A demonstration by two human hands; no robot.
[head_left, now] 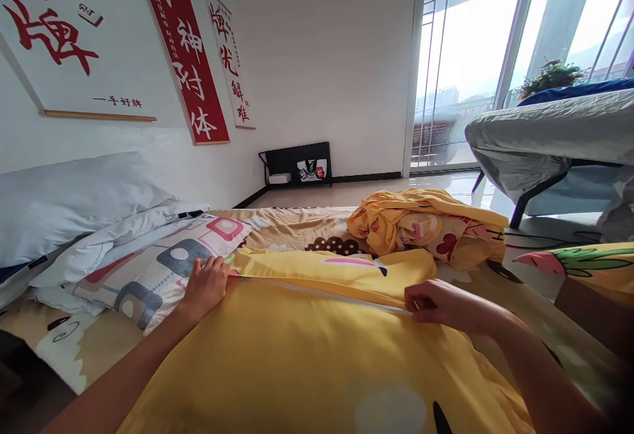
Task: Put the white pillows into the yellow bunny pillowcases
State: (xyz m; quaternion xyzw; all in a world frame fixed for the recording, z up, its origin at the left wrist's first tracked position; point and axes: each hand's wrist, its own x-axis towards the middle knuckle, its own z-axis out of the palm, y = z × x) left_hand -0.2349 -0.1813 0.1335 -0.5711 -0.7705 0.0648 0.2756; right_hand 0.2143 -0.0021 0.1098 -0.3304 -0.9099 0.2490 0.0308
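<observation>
A yellow pillowcase (297, 348), filled out and printed with pale and dark patches, lies across the bed in front of me. A long edge with a whitish strip runs across its far side, and a yellow flap (317, 263) with a pink stripe lies beyond that. At the left end of this edge, my left hand (205, 285) has its fingers closed on the cloth. My right hand (436, 302) pinches the same edge near its right end. The edge is stretched nearly straight between both hands. What lies inside the pillowcase is hidden.
A patterned pillow (173, 259) and white pillows (84, 189) are on the left. Crumpled yellow bedding (411, 222) is heaped beyond my right hand. A black low rack (287, 156) stands by the far wall. At right is a covered table-like piece (555, 130).
</observation>
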